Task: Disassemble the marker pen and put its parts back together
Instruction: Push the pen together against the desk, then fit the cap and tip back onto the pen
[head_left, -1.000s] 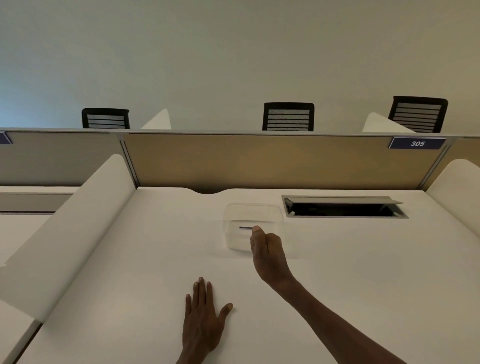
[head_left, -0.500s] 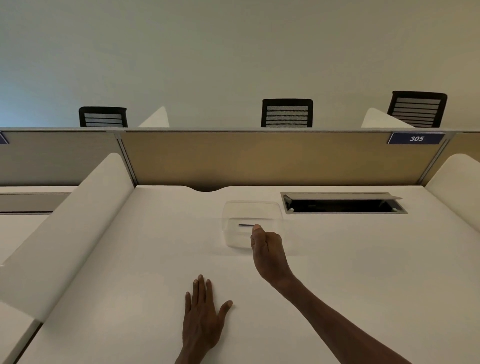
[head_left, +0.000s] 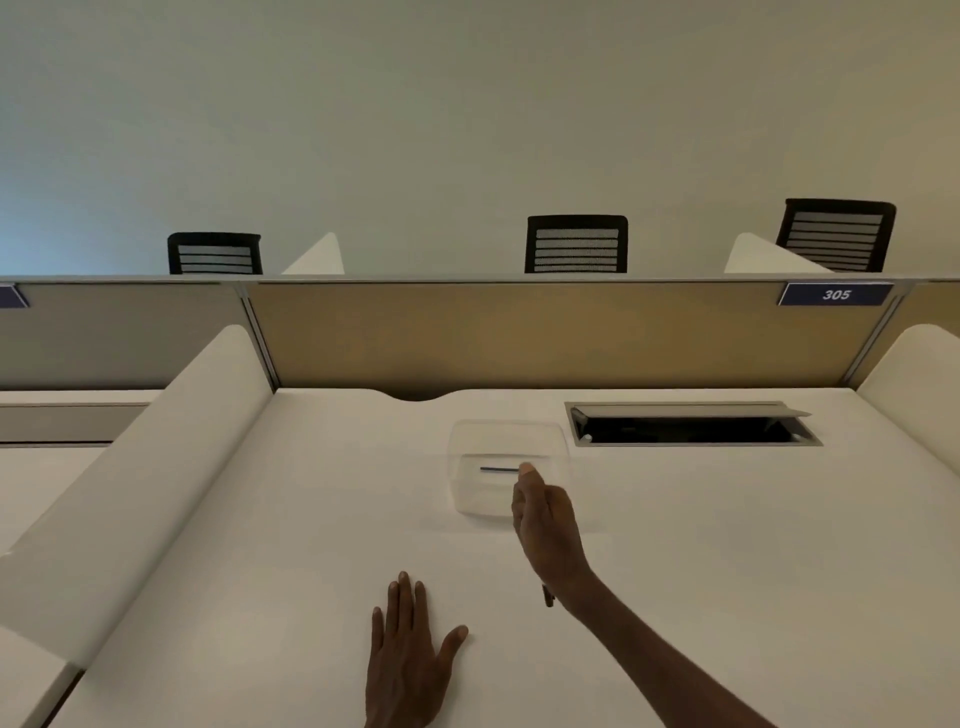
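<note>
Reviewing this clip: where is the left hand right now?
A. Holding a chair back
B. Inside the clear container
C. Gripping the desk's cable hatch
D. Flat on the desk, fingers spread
D: the left hand lies flat on the desk with fingers straight, while the right hand reaches to the container.

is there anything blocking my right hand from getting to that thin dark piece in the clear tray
Nothing visible blocks it. The right hand reaches over the near rim of the clear tray, its fingertip at the right end of the thin dark piece. Whether it touches yet cannot be told. The left hand rests flat on the desk, apart.
</note>
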